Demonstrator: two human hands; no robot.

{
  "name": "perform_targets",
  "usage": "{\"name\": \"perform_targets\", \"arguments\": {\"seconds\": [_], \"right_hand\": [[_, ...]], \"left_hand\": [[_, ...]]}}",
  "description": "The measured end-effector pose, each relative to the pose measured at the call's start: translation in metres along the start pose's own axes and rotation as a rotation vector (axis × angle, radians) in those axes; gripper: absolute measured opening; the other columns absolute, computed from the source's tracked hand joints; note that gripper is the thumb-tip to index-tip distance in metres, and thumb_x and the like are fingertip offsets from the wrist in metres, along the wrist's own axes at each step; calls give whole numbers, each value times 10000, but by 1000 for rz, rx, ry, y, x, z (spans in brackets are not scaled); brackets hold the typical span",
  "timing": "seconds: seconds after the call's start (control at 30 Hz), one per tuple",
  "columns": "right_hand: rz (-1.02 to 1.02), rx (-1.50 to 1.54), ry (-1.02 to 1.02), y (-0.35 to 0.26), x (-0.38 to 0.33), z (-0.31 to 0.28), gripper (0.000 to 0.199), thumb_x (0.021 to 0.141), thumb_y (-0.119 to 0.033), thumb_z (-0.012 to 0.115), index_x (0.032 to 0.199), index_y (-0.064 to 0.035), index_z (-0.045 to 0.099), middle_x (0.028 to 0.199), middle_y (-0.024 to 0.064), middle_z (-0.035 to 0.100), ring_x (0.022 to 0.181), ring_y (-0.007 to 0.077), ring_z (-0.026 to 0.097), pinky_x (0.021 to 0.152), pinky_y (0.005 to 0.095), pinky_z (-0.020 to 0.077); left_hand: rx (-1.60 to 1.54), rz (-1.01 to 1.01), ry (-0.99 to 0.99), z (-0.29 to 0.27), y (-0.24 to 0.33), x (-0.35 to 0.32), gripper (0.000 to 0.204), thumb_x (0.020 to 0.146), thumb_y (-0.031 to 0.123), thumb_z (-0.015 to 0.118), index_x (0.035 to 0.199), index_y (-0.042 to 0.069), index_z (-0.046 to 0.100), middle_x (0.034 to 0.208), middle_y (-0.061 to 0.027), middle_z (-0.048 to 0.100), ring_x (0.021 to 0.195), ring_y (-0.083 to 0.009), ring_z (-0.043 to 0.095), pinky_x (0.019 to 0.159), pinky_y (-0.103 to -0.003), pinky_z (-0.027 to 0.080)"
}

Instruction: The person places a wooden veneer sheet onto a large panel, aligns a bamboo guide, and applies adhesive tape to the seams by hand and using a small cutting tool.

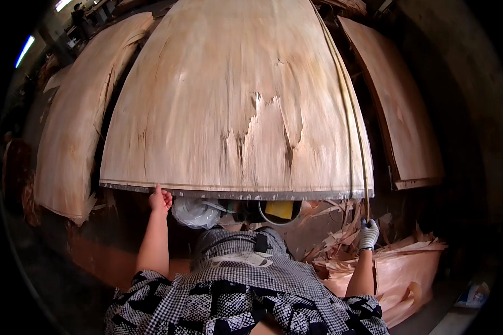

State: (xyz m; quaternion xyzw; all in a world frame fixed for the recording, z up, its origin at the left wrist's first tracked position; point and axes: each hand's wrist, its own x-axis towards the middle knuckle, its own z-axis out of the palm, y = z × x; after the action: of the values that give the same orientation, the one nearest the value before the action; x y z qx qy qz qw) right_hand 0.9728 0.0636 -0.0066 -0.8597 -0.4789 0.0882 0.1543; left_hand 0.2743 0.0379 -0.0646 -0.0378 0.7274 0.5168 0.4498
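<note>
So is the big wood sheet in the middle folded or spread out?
Spread out: the sheet lies open, its broad face showing, with a jagged torn patch.

Wears a shirt [207, 319] in black and white, printed with blocky dark shapes and pale dotted patches, its sleeves [137, 296] ending well above the wrists. Layers over it an apron [221, 282] in fine dark-and-white check, bearing a pale panel [243, 259] with dark markings and a small dark rectangle [261, 242]. Sports a pale glove [368, 240] with grey bands on the right hand [369, 231]; leaves the left hand [161, 201] bare.
</note>
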Motion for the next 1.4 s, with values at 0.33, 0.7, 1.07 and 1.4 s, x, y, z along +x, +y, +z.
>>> {"name": "perform_targets", "arguments": {"seconds": [0.33,0.7,1.07,1.4], "right_hand": [[184,725,-140,-75,-137,37,239,772,-176,697,654,-16,564,535,-56,412,504,48,318,443,240,271],[256,721,-176,-70,-192,11,182,793,-165,680,752,-5,604,577,-31,520,515,42,408,467,221,354],[340,845,-355,-63,-130,23,174,810,-157,664,744,-19,582,589,-55,464,517,29,347,457,201,283],[240,855,-416,-149,-109,40,165,811,-183,659,790,-31,599,559,-50,468,468,33,381,416,205,304]], "left_hand": [[1027,1478,-352,225,23,-59,298,811,257,603,1032,57,609,1071,-114,579,956,-258,571,819,-367,456],[749,1538,-156,288,100,-47,372,815,114,556,1169,32,476,1239,-126,460,1141,-322,436,948,-384,372],[1496,1193,-476,269,35,-21,613,896,401,417,1406,133,209,1479,-58,124,1360,-255,115,1086,-480,80],[1328,1374,-516,218,4,-54,591,889,396,426,1388,126,261,1461,-53,196,1355,-243,146,1089,-473,94]]}}
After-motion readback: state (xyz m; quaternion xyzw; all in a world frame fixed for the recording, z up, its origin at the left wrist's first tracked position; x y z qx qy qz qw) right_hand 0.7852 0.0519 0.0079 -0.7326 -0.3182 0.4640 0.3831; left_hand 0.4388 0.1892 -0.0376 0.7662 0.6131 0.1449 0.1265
